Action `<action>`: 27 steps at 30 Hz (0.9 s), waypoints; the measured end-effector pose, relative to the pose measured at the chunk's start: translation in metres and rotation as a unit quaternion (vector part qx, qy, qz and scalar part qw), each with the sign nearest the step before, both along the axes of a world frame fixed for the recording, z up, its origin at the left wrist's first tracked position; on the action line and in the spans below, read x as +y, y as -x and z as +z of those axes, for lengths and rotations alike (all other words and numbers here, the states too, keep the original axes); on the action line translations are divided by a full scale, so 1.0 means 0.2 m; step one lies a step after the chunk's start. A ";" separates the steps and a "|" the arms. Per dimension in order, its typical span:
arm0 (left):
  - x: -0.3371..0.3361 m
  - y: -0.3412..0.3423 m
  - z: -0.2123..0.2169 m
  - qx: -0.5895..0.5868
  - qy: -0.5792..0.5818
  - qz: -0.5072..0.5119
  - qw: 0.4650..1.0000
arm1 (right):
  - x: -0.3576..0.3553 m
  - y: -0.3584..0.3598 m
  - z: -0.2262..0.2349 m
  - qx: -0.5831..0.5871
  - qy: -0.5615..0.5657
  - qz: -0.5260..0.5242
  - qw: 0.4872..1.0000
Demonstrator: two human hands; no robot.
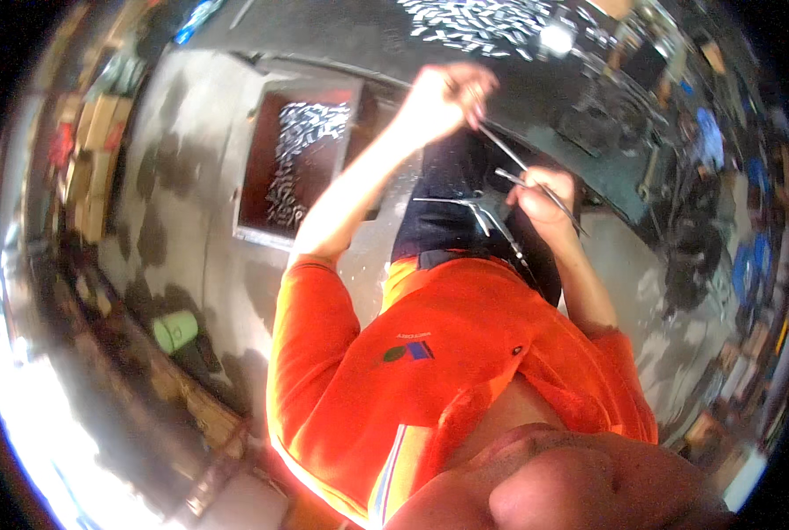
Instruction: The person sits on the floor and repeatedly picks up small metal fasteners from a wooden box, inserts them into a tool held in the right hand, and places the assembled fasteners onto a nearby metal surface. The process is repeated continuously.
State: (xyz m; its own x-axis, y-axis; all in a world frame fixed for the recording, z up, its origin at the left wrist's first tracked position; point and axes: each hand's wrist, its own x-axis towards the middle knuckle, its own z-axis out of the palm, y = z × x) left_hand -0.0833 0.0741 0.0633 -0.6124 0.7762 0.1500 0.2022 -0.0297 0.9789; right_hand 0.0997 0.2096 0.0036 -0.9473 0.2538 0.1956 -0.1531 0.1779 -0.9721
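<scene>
My right hand (544,201) is closed around a thin metal rod (505,147) that slants across in front of my lap. A second, shorter metal end (509,177) sticks out by the right thumb; whether it belongs to the same tool I cannot tell. The rod's far end reaches the fingertips of my left hand (452,99), which is closed in a pinch. What lies between those fingers is too small and blurred to name. Over my dark trousers is a thin, branching metal tool (483,212), touched by neither hand.
Many small shiny metal pieces (483,25) lie spread on the dark worktable (341,44) ahead. A reddish-brown, open box (253,168) at the left holds more. On the floor lies a green cylinder (175,331). Cardboard boxes (103,124) stand far left; assorted items crowd the right side.
</scene>
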 end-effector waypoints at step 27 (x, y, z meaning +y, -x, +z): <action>-1.12 0.41 -0.84 0.036 0.211 0.392 0.895 | -0.10 0.01 0.02 -0.110 0.214 0.024 0.970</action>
State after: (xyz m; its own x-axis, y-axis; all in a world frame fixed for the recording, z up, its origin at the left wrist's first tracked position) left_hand -0.1643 -0.1499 -0.1046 -0.9939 0.1097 0.0048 0.0614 0.5186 0.8528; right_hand 0.0983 0.1890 0.0067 -0.9668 0.2224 -0.1260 0.0679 -0.2517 -0.9654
